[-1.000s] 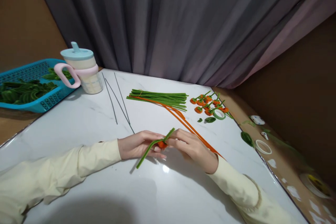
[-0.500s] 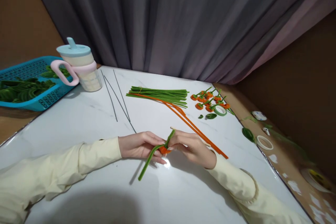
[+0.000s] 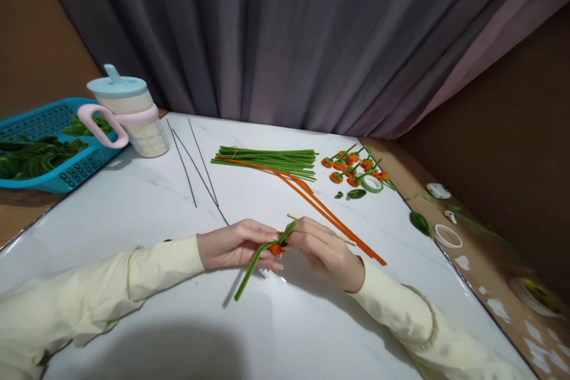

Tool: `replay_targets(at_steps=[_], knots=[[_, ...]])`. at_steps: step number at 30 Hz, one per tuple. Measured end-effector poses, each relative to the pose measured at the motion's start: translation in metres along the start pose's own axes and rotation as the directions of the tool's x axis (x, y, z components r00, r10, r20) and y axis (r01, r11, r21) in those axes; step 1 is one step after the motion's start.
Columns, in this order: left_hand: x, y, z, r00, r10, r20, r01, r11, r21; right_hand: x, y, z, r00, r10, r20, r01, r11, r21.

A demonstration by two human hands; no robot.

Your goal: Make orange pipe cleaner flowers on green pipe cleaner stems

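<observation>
Since a second ago both hands are sitting a touch lower and closer together, and a thin pale stick (image 3: 320, 229) is now showing behind my right hand (image 3: 327, 246); the green stem's loose tail is hanging at much the same slant.

Green pipe cleaner (image 3: 256, 259) is at the near middle of the white table (image 3: 146, 214), pinched between both hands, its free end trailing toward me and resting on the tabletop. Small orange bud (image 3: 276, 247) is sitting right at the pinch point.

Handling, my read: very light, fuzzy so it's not slipping, wire core bending easily and keeping the bend. Best gripping close to the orange bud, not out on the tail, which would just flop.

My left hand (image 3: 236, 244) is pinching the stem just left of the bud, fingers nearly closed. Right-hand fingertips are closing on the bud and the short green end poking up, other fingers curled loosely.

Spare green and orange pipe cleaners (image 3: 271, 161) are lying well apart, further back.
</observation>
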State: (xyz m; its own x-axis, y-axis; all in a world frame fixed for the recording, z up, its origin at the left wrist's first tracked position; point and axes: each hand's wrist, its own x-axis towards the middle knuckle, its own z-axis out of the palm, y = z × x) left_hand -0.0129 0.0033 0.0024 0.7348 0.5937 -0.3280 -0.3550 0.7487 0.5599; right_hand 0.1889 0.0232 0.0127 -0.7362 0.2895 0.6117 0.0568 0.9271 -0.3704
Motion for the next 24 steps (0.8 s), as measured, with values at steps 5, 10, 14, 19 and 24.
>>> replay_targets(at_steps=[5,10,14,19,24], knots=[[0.000,-0.001,0.000,1.000,-0.011,-0.016,0.011,1.000,-0.005,0.001,0.003,-0.004,0.998,-0.054,-0.012,0.052,0.988,-0.143],[0.001,0.000,0.001,0.999,0.012,-0.042,-0.013,1.000,-0.007,0.002,0.003,-0.006,0.976,-0.213,0.056,0.219,0.912,-0.348],[0.000,0.000,0.007,0.992,0.085,-0.090,-0.077,0.993,0.093,0.002,0.002,-0.008,0.959,-0.261,0.111,0.283,0.843,-0.458],[-0.001,-0.005,0.013,0.965,0.199,-0.169,-0.158,0.961,0.228,0.002,-0.001,-0.008,0.945,-0.270,0.184,0.327,0.775,-0.540],[-0.001,-0.011,0.017,0.922,0.357,-0.152,-0.285,0.889,0.359,0.003,-0.009,-0.003,0.980,-0.182,0.086,0.198,0.809,-0.553]])
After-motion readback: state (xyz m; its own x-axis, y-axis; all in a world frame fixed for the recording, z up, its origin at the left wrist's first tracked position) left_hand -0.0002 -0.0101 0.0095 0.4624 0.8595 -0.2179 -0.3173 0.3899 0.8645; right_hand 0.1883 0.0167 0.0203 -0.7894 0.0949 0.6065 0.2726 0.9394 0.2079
